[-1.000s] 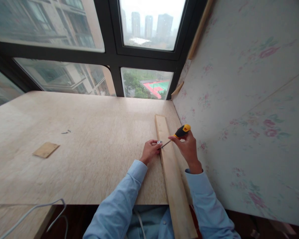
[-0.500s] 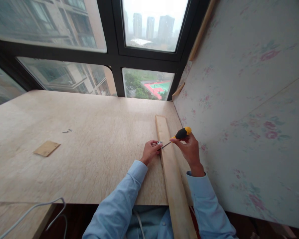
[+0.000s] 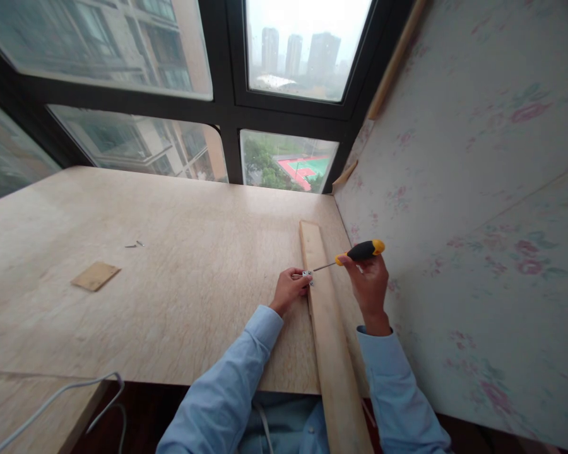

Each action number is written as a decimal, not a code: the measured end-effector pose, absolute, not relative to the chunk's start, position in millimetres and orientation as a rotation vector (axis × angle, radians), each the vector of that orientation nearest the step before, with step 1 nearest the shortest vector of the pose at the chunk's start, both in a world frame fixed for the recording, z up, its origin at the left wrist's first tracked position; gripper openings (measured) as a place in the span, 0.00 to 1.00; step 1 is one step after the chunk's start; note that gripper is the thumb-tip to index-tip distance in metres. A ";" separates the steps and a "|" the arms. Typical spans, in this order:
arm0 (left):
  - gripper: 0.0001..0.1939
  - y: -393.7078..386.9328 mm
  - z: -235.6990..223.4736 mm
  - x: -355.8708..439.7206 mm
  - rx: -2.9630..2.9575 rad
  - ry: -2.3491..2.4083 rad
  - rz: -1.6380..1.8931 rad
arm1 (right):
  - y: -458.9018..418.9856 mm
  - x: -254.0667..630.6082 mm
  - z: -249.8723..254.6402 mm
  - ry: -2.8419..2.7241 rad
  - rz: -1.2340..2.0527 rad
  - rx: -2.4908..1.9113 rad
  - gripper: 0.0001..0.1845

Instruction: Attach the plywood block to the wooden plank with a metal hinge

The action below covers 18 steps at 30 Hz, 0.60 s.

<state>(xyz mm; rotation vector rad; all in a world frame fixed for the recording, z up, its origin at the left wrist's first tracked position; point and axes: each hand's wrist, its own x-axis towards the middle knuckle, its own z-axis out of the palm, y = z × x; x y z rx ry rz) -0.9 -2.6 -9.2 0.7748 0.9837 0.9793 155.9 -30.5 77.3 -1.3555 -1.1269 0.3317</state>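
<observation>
So the big thing is the marble-look desk [image 3: 194, 265] across the middle and left of the frame. A long wooden board [image 3: 334, 340] lies on it right of center, long axis running from mid-frame down to the bottom edge, where it sticks out past the desk.

Next size down: a yellow-and-black screwdriver [image 3: 360, 251] in the right hand [image 3: 372, 284], grip pinched around the handle's front end. Handle points right and a bit up, shaft slants across the board to the left. Left of frame there's a flat wood piece [image 3: 94, 276].

Then the little metal piece [image 3: 307, 275], pinched in the left hand's [image 3: 289, 291] fingertips at the board's left edge. It's left of and slightly below the right grip, just off the shaft's tip; can't tell if they touch. Left hand's clearly nearer to it.

Tiniest: a couple of screws [image 3: 135, 244], I think, above the wood piece. No brands, labels or writing I can read anywhere.
</observation>
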 end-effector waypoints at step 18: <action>0.16 -1.1 -12.6 0.3 0.786 1.015 0.972 | -21.9 154.3 61.1 -1.212 0.377 -1.370 0.27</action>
